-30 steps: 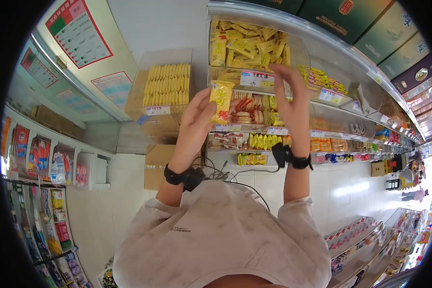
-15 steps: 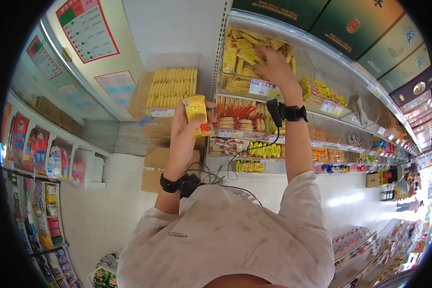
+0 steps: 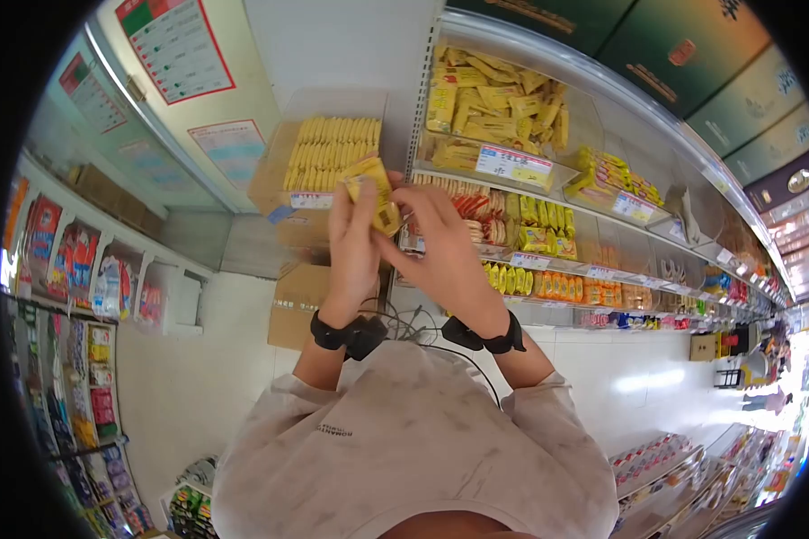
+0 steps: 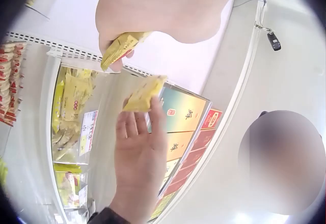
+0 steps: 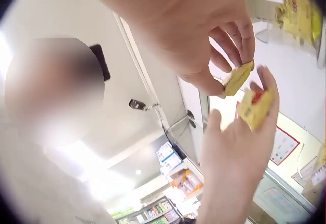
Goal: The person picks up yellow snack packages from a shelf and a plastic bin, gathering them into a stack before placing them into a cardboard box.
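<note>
My left hand [image 3: 352,256] holds a yellow wrapped snack packet [image 3: 361,171] in front of the shelves, thumb across its face. Red print shows on this packet in the right wrist view. Close beside it, my right hand [image 3: 445,247] pinches a second yellow snack packet [image 5: 238,79] between thumb and fingertips. In the left wrist view the right hand's packet [image 4: 145,94] stands apart from the left hand's packet [image 4: 125,48]. Seen from the head, the two packets overlap.
A clear bin of loose yellow packets [image 3: 499,99] sits on the upper shelf, behind a price tag [image 3: 514,166]. At left, a box holds rows of upright yellow packets [image 3: 333,153]. Red-and-white snack packs [image 3: 476,199] fill the shelf below. Cables [image 3: 404,319] hang between my wrists.
My right hand reached into the upper bin of yellow packets and has come back down to my left hand with a packet. The left hand still holds its packet, now turned.
</note>
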Demonstrator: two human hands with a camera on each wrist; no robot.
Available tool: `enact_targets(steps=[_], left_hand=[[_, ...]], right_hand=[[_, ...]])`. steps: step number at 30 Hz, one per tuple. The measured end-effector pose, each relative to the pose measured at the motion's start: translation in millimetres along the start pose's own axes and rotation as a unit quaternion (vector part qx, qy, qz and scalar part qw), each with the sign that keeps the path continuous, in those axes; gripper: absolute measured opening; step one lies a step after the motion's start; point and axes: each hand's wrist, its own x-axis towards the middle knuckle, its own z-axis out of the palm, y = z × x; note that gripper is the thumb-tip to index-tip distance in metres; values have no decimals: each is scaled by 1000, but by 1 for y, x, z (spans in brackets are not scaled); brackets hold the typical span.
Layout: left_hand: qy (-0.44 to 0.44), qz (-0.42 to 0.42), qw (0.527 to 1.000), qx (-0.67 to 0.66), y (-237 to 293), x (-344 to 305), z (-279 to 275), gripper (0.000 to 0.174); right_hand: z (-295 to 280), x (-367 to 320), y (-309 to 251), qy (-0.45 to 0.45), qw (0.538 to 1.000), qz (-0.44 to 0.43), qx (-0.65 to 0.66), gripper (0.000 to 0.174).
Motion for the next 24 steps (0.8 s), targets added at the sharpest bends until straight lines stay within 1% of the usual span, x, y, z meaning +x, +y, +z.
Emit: enact_targets(steps=[3, 4, 6, 7, 9, 12, 14, 15, 18, 21, 24], left_hand=[[-4, -50, 994, -98, 1, 4, -10, 43], [-3, -50, 995, -83, 5, 3, -8, 41], [-22, -18, 998, -62, 7, -1, -7, 39], [-30, -3, 998, -52, 8, -3, -7, 39], [-41, 7, 998, -40, 11, -8, -5, 39], [-58, 0, 998, -38, 14, -13, -6, 40], [-57, -8, 997, -45, 16, -15, -9, 42], [-51, -12, 997, -49, 16, -16, -10, 42], [-44, -14, 997, -54, 18, -18, -13, 43], [-42, -11, 997, -61, 14, -16, -15, 44], [-47, -9, 995, -86, 6, -14, -18, 49]], right_hand=[[-27, 16, 7, -55, 998, 14, 41, 27], [-38, 29, 7, 21, 999, -24, -9, 20], [-55, 57, 29, 81, 996, -1, -24, 16], [-63, 73, 42, 87, 996, 19, -2, 14], [-68, 101, 71, 49, 997, 49, 17, 22], [-53, 120, 118, -32, 992, 75, -99, 31], [-40, 129, 141, -72, 988, 89, -101, 35], [-35, 132, 140, -93, 986, 96, -101, 37], [-35, 135, 138, -141, 965, 161, -151, 35], [-30, 127, 139, -33, 977, 64, -199, 38], [-25, 132, 137, -8, 994, 81, -74, 41]])
